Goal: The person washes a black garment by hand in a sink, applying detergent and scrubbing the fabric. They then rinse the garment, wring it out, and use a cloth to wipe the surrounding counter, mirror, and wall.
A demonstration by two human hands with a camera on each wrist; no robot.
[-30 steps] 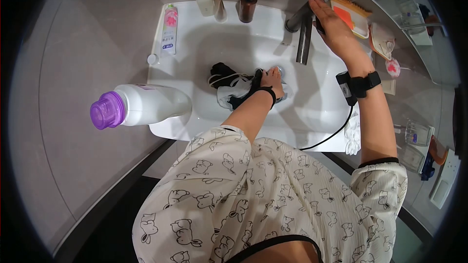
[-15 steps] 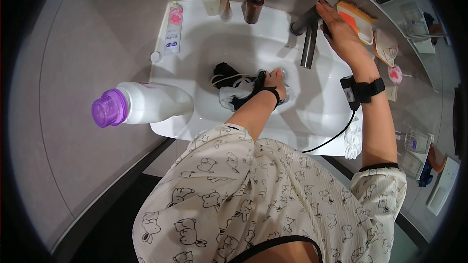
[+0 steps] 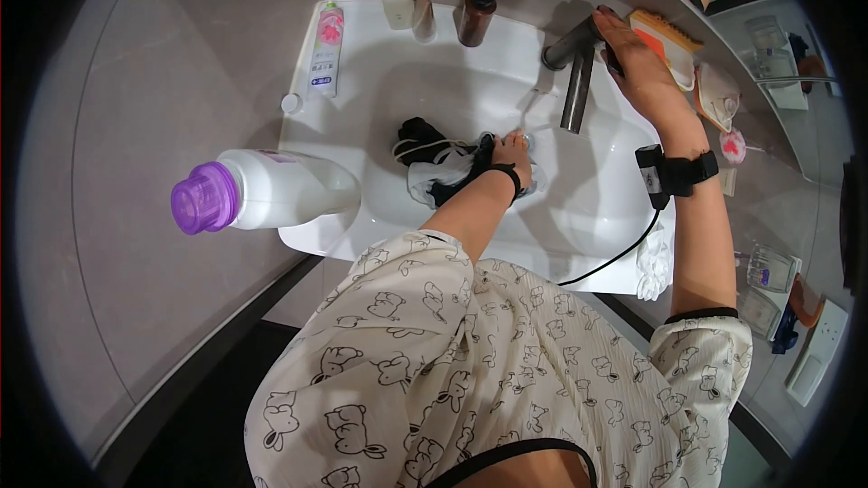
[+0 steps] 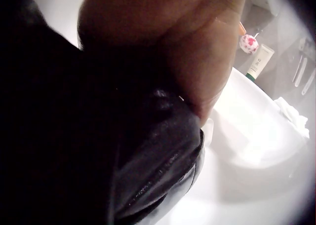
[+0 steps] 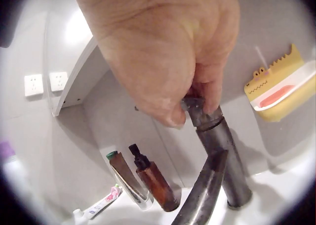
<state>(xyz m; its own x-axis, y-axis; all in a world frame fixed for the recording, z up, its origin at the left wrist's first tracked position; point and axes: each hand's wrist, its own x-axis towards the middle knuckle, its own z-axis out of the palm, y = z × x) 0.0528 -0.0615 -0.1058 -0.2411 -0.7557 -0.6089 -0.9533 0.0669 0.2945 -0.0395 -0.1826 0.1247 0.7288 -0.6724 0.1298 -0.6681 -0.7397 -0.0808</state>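
In the head view my left hand (image 3: 513, 159) rests on a bundled black and white cloth (image 3: 449, 172) in the sink basin, beside the metal drain (image 3: 529, 141). Its fingers point forward and look fairly straight. Dark wet fabric (image 4: 163, 161) lies against the palm in the left wrist view. My right hand (image 3: 644, 72) is on top of the dark faucet (image 3: 577, 90). Seen from the right wrist, thumb and fingers of that hand (image 5: 173, 52) curl round the faucet's handle (image 5: 195, 106). No water stream is discernible from the spout.
A white bottle with a purple cap (image 3: 206, 199) stands at the sink's left edge. A tube (image 3: 326, 50), a green-capped bottle (image 3: 396, 0) and a brown pump bottle (image 3: 476, 14) line the rim. White crumpled material (image 3: 655, 262) lies at the near right corner.
The head view has shifted slightly, so the sink and faucet appear a little further right. Both hands keep their places, one on the cloth and the other on the faucet handle.
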